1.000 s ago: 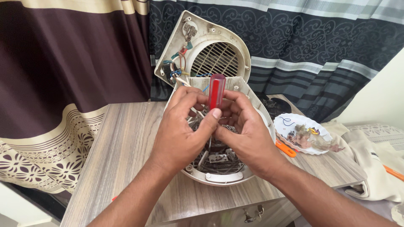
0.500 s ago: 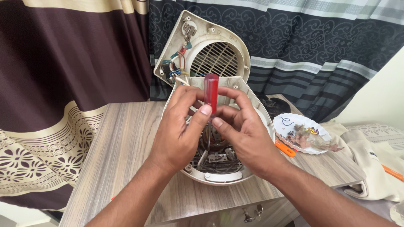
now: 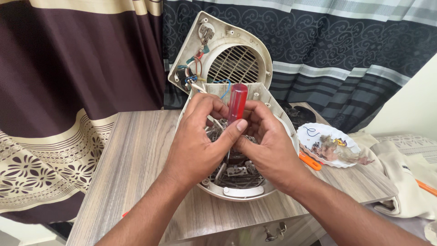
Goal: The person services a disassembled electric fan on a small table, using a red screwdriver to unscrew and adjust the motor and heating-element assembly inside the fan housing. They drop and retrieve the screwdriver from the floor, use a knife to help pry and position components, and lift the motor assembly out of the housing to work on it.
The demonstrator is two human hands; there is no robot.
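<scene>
Left hand (image 3: 195,146) fingers (image 3: 236,127) pinch the red-handled screwdriver (image 3: 237,102) low on its handle, thumb pressed against the red plastic. Right hand (image 3: 268,146) fingers are curled close together just beside the handle and touch it from the other side — whether they actually clamp it is hard to say, the knuckles hide the contact. The screwdriver stands nearly upright, handle sticking up above both hands, shaft running down between the palms into the open heater housing (image 3: 236,191); the tip is hidden.

Risk, as a judgement: the tip could slip off whatever it bears on, because the grip sits low on a smooth handle and the contact point is out of sight — a slip would jab the coiled metal parts (image 3: 239,171) inside, or the loose coloured wires (image 3: 195,75).

Outward: the housing lies on the wooden bench (image 3: 136,155), its grilled back cover (image 3: 232,64) tilted up behind against the curtain (image 3: 82,68). To the right, well apart from the hands, a white plate (image 3: 327,146) of debris, with an orange tool (image 3: 310,161) beside it and a beige cloth (image 3: 400,177).
</scene>
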